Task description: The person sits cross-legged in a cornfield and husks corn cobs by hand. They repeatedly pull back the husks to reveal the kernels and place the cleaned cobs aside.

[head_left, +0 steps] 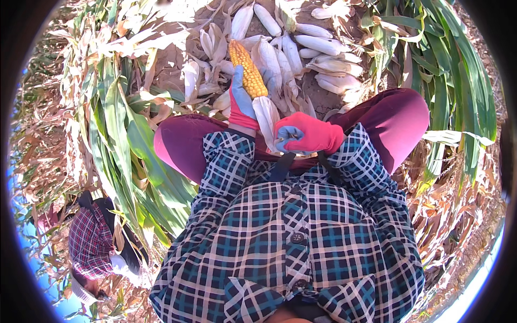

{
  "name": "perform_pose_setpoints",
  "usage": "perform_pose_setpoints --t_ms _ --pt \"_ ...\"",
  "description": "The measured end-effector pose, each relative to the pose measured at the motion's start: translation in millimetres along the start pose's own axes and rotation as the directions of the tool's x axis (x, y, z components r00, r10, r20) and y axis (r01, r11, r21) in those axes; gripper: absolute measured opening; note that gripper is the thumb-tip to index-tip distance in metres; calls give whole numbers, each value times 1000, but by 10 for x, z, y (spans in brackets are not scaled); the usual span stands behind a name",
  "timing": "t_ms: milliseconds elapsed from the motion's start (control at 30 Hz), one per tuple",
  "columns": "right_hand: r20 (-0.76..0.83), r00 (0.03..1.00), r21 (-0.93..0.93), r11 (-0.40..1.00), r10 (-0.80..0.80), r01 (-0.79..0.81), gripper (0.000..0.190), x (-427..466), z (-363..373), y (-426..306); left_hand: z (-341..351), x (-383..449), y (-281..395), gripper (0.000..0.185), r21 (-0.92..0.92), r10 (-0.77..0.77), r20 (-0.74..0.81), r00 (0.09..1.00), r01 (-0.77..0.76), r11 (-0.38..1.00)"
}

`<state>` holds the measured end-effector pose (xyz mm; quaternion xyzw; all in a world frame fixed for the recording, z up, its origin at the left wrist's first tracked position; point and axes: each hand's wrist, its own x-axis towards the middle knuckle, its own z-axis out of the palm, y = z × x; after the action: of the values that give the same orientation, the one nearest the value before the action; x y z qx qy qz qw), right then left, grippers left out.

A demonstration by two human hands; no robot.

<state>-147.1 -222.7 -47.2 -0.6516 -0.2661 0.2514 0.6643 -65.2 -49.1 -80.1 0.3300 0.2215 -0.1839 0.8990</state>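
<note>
My left hand (242, 99), in a red and grey work glove, is closed around the lower part of a yellow corn cob (247, 70) that tilts up to the left, its kernels bare. A pale dry husk (265, 121) hangs from the cob's lower end towards my lap. My right hand (307, 133), gloved alike, is curled into a fist at the husk's lower part, with its fingers folded over the husk's edge. Beyond my hands lies a loose pile of ears in whitish husks (268, 64) on bare soil.
Green corn leaves (117, 121) lean at the left, and more green stalks (448, 80) stand at the right. My bent knees (396, 117) flank the pile. Another person in a checked shirt (91, 240) is at the lower left among dry leaves.
</note>
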Motion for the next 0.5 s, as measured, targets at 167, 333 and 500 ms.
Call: perform_pose_setpoints --t_ms 167,333,500 --pt "102 927 -16 933 360 -360 20 64 -17 256 -77 18 31 46 50 34 -32 999 -32 998" --pt "-647 574 621 783 502 16 51 231 -553 473 171 -148 31 46 428 -1 26 1000 -10 904" --pt "-547 741 542 840 391 -43 52 301 -127 391 99 -190 -244 46 547 -145 269 952 -27 836"
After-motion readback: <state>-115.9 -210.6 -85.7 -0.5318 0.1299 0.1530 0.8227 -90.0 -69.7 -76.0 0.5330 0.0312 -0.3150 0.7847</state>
